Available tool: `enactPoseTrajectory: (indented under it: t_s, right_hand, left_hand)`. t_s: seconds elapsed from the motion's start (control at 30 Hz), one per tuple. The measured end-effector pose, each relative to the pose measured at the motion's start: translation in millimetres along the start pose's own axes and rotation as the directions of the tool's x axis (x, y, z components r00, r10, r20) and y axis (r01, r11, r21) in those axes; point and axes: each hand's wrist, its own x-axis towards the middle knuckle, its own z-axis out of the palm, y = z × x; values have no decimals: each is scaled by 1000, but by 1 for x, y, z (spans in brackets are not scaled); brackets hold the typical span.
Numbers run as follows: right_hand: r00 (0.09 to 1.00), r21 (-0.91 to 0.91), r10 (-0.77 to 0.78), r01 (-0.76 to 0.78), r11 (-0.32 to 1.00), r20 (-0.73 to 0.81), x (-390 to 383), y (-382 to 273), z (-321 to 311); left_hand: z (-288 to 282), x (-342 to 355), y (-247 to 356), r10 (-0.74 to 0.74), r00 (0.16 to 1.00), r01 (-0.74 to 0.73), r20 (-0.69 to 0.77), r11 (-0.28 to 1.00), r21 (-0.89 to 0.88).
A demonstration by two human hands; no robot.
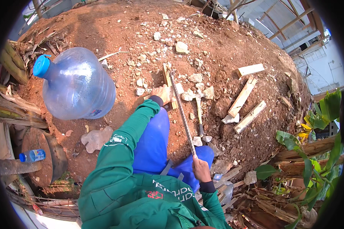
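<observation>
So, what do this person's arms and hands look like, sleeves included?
The left hand and right hand are bare, with no gloves. The left sleeve is long and green, with thin dark lines and a white printed marking, ending in a dark left cuff. The right sleeve is green too, with a dark right cuff.

My green long-sleeved jersey (114,168) has thin dk lines, white & red print (155,195), blk cuffs (208,187); my cloth trousers (153,133), blue. Ribbed steel bar (184,120): dk grey-brown, prob. (glare). Narrow wooden piece (166,74): pale yellow. Round plastic jug (80,84): translucent blue, brighter cap (41,66).
</observation>
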Motion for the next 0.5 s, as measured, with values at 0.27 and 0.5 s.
enactPoseTrajectory:
  t_s: [0.27, 0.5]
  right_hand:
    - [994, -121, -63, 52, 991, -87, 36, 22, 4]
    - [982, -250, -155, 125, 960, -105, 45, 26, 21]
  left_hand:
    - [-11, 7, -4, 9, 999, -10, 42, 1000, 8]
    - [-15, -2, -5, -36, 996, 37, 78, 999, -15]
